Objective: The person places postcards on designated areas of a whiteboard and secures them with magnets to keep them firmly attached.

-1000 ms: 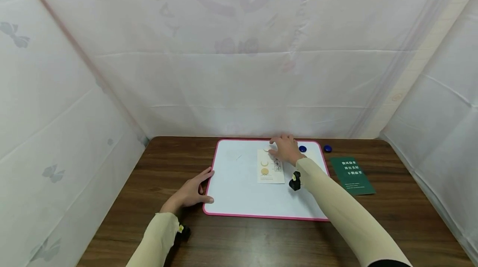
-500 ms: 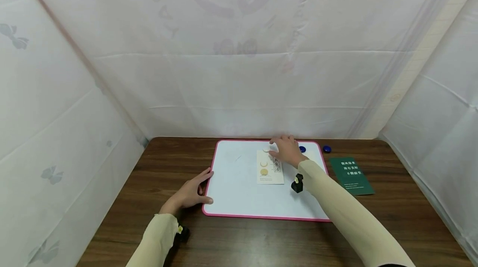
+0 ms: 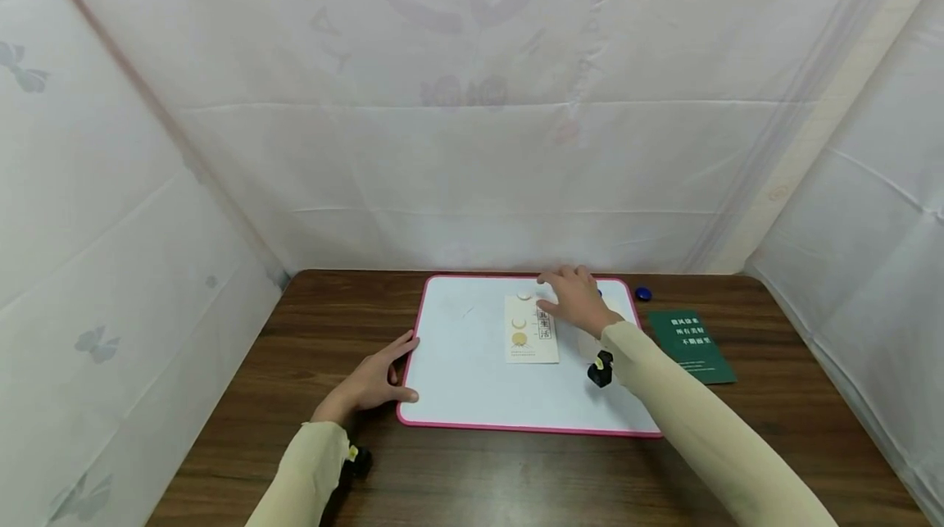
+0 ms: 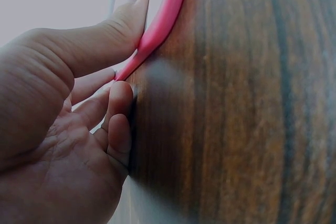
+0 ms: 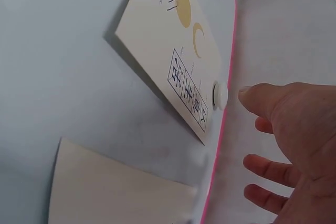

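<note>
A whiteboard (image 3: 457, 379) with a pink rim lies on the table. My left hand (image 3: 369, 383) rests at its left edge, thumb and forefinger spread along the rim. In the left wrist view the thumb (image 4: 123, 24) lies over the pink rim (image 4: 165, 19), with the other fingers beside it. A cream card (image 3: 519, 334) with gold moons and black characters lies on the board. At its top end sits a white round magnet (image 5: 220, 95). My right hand (image 3: 583, 302) hovers above it, holding nothing, thumb apart from the magnet and fingers spread.
A second cream card (image 5: 110, 187) lies on the board, mostly hidden by my right arm in the head view. A blue magnet (image 3: 600, 293) peeks out behind my right hand. Another blue magnet (image 3: 643, 294) and a green card (image 3: 689, 343) lie right of the board.
My right hand has shifted slightly right and lifted off the top of the card, now covering most of the blue magnet on the board. My left hand stays at the rim.
</note>
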A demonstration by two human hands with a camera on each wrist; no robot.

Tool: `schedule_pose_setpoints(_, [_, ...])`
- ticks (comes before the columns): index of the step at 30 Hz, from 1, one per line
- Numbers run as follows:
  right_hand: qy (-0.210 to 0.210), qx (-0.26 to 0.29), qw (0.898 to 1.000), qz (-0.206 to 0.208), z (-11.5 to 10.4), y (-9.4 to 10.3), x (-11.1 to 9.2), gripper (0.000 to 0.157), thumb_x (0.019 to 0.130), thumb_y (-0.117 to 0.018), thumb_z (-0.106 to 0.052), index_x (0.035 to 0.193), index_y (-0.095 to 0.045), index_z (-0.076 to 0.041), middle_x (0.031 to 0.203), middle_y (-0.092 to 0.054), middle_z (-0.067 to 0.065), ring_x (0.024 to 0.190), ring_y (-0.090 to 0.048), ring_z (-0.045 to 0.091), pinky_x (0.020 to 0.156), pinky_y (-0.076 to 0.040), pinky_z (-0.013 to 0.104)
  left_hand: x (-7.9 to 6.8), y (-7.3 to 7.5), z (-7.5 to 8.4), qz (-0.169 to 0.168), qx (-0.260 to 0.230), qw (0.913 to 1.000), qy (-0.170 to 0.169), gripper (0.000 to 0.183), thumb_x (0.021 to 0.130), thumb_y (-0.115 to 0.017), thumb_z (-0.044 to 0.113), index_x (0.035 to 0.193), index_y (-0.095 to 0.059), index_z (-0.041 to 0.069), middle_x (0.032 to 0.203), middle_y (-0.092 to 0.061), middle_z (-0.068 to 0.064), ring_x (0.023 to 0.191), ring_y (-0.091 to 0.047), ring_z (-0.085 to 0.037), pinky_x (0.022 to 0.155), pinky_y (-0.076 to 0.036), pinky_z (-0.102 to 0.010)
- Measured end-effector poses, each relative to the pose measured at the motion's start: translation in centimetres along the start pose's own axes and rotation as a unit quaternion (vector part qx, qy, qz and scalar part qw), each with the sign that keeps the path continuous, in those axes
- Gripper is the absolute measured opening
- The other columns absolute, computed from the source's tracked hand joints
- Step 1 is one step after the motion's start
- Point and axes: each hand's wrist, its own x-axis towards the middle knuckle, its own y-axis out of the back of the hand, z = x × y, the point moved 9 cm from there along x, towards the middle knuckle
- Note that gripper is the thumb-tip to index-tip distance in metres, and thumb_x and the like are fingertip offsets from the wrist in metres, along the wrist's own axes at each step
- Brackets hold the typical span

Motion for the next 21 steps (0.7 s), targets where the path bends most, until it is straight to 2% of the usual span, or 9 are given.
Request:
schedule_pose_setpoints(9, [0.019, -0.013, 1.000, 0.005, 0.6, 1.0, -1.5, 0.046, 0.094, -0.077, -0.032, 0.134, -0.065, -0.013, 0.136, -0.060, 0.019, 0.122, -0.049, 0.043, 0.100, -0.040, 0.060, 0.0, 0.0, 0.2, 0.004, -0.004, 1.0000, -0.006, 0.092, 0.084, -0.087, 0.026, 0.159, -0.038, 0.006, 0.168, -0.026, -0.015, 0.070, -0.046, -0.012, 0.067, -0.041, -0.028])
schedule_pose_setpoints(16, [0.003, -0.001, 1.000, -0.005, 1.2, 1.8, -2.7, 0.048, 0.094, -0.077, -0.030, 0.137, -0.064, -0.013, 0.138, -0.057, 0.018, 0.128, -0.043, 0.045, 0.102, -0.041, 0.060, -0.2, 0.2, 0.3, 0.005, -0.004, 0.9999, -0.009, 0.092, 0.084, -0.087, 0.026, 0.159, -0.038, 0.005, 0.168, -0.026, -0.016, 0.070, -0.045, -0.011, 0.067, -0.040, -0.027])
schedule_pose_setpoints(21, [-0.007, 0.002, 1.000, -0.008, 1.9, 2.0, -3.3, 0.050, 0.093, -0.079, -0.031, 0.138, -0.065, -0.013, 0.136, -0.057, 0.018, 0.124, -0.043, 0.042, 0.098, -0.044, 0.058, -0.2, 0.2, 0.3, 0.006, -0.003, 0.9999, -0.011, 0.092, 0.084, -0.087, 0.026, 0.158, -0.038, 0.005, 0.167, -0.026, -0.017, 0.070, -0.045, -0.011, 0.067, -0.040, -0.028])
